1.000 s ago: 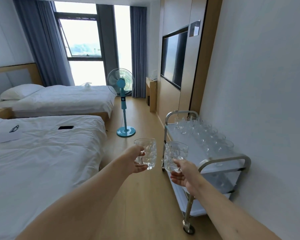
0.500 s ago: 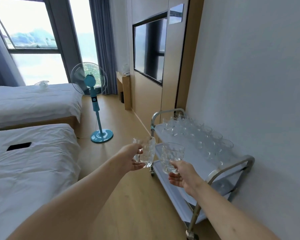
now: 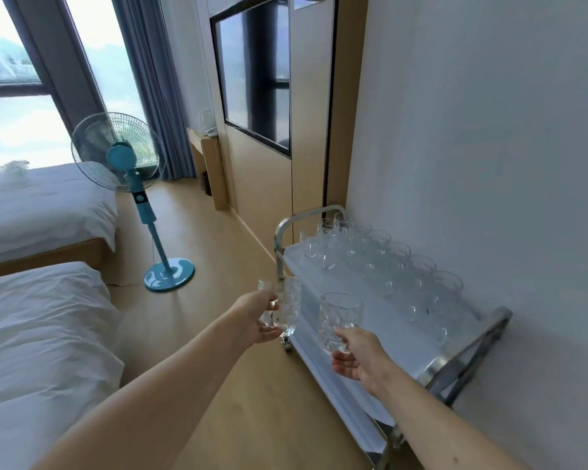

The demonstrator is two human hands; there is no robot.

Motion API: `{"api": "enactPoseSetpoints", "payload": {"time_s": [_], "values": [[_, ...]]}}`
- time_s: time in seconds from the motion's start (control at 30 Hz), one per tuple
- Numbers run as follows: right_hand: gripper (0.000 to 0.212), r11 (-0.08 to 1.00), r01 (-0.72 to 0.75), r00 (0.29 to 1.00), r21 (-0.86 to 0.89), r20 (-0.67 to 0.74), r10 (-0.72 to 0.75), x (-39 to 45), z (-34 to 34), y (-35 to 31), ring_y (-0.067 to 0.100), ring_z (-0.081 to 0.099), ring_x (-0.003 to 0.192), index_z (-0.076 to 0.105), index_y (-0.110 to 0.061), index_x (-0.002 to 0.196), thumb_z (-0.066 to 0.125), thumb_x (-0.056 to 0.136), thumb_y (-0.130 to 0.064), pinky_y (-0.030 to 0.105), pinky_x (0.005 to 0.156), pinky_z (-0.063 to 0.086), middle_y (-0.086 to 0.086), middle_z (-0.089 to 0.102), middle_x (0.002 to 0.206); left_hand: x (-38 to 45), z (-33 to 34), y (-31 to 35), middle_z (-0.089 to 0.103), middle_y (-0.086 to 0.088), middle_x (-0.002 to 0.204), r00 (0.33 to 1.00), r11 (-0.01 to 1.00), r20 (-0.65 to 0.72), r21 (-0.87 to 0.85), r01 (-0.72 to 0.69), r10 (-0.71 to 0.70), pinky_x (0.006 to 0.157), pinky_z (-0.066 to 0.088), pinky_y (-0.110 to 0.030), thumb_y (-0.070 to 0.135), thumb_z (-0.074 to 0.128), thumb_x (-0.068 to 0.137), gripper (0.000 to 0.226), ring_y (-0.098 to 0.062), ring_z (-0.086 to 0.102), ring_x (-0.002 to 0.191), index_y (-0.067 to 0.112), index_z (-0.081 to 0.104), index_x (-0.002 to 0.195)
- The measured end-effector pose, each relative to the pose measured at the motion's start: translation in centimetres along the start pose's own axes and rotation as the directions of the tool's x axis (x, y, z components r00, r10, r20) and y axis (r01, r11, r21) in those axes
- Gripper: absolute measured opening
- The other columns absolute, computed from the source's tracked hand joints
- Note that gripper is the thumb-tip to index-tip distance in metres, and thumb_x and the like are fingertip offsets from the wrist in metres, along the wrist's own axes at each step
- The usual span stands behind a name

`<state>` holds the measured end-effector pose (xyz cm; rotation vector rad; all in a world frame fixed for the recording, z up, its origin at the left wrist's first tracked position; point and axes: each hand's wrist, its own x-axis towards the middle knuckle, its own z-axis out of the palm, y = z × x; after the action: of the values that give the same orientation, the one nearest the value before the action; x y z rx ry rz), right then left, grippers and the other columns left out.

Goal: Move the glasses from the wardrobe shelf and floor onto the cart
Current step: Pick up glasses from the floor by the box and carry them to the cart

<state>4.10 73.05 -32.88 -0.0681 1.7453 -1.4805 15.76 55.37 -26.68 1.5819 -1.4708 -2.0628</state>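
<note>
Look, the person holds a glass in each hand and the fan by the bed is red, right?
Not quite. The head view shows the fan is blue, not red. The rest holds: the left hand grips one glass and the right hand grips another glass.

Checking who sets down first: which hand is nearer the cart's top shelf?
Right. The right hand holds its glass over the cart shelf's near edge; the left hand holds its glass beside the cart, over the floor.
</note>
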Motion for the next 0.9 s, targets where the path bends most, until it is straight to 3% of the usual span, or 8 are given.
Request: {"api": "enactPoseSetpoints", "payload": {"time_s": [0.1,0.3,0.43,0.6,0.7,0.77,0.9], "values": [[0.023,1.000,-0.022,1.000,0.012,-0.015,0.023,3.6,-0.3,-1.2,0.025,0.059,0.064,0.065,-0.008,0.108,0.067,0.094,-0.025,0.036,0.065,0.059,0.014,0.061,0.074,3.3,1.7,2.2,0.054,-0.023,0.107,1.000,1.000,0.012,0.024,0.017,-0.018,0.055,0.058,-0.033,0.026,0.056,0.098,0.020,-0.033,0.063,0.072,0.007,0.059,0.093],[0.022,0.995,-0.091,0.995,0.029,-0.042,0.092,10.6,-1.1,-3.1,0.023,0.057,0.062,0.064,-0.009,0.108,0.069,0.093,-0.024,0.034,0.061,0.057,0.012,0.059,0.071,9.7,5.1,5.4,0.049,-0.015,0.099,0.999,0.999,0.004,0.026,0.043,-0.043,0.050,0.058,-0.031,0.028,0.054,0.098,0.018,-0.030,0.063,0.060,0.011,0.056,0.094],[0.020,0.989,-0.136,0.989,0.061,-0.051,0.139,14.0,-1.6,-3.3,0.021,0.055,0.056,0.065,-0.010,0.107,0.069,0.093,-0.025,0.031,0.057,0.057,0.009,0.057,0.063,12.6,7.1,6.3,0.052,-0.015,0.104,0.997,0.997,0.014,0.016,0.075,-0.076,0.054,0.059,-0.032,0.037,0.056,0.099,0.024,-0.031,0.064,0.065,0.013,0.055,0.102],[0.030,0.981,-0.166,0.983,0.101,-0.066,0.173,17.1,-2.8,-2.7,0.022,0.057,0.059,0.065,-0.009,0.103,0.067,0.096,-0.038,0.035,0.065,0.059,0.009,0.060,0.065,16.1,10.6,6.4,0.056,-0.007,0.104,0.998,0.998,0.024,0.006,0.066,-0.066,0.060,0.056,-0.033,0.042,0.059,0.098,0.030,-0.028,0.059,0.065,0.014,0.056,0.110],[0.040,0.969,-0.207,0.971,0.135,-0.093,0.220,18.4,-3.6,-2.7,0.024,0.058,0.061,0.061,-0.008,0.094,0.062,0.097,-0.047,0.037,0.067,0.060,0.010,0.061,0.069,18.1,12.6,6.4,0.056,-0.012,0.116,0.994,0.995,0.033,0.007,0.101,-0.101,0.067,0.058,-0.037,0.040,0.060,0.098,0.039,-0.029,0.058,0.071,0.008,0.056,0.119],[0.044,0.962,-0.225,0.963,0.155,-0.112,0.244,19.0,-4.1,-2.8,0.025,0.057,0.062,0.058,-0.009,0.089,0.056,0.098,-0.052,0.037,0.066,0.059,0.011,0.060,0.070,19.1,13.6,6.4,0.056,-0.017,0.117,0.992,0.993,0.047,0.006,0.120,-0.120,0.069,0.058,-0.037,0.038,0.060,0.098,0.038,-0.030,0.059,0.072,0.006,0.057,0.116],[0.046,0.960,-0.218,0.960,0.179,-0.137,0.243,20.8,-4.8,-2.8,0.025,0.055,0.065,0.056,-0.010,0.087,0.051,0.100,-0.054,0.035,0.067,0.057,0.011,0.059,0.073,21.9,15.6,6.6,0.055,-0.014,0.091,0.991,0.993,0.047,0.011,0.121,-0.122,0.076,0.060,-0.038,0.034,0.062,0.097,0.030,-0.025,0.059,0.063,0.004,0.060,0.095]]}}
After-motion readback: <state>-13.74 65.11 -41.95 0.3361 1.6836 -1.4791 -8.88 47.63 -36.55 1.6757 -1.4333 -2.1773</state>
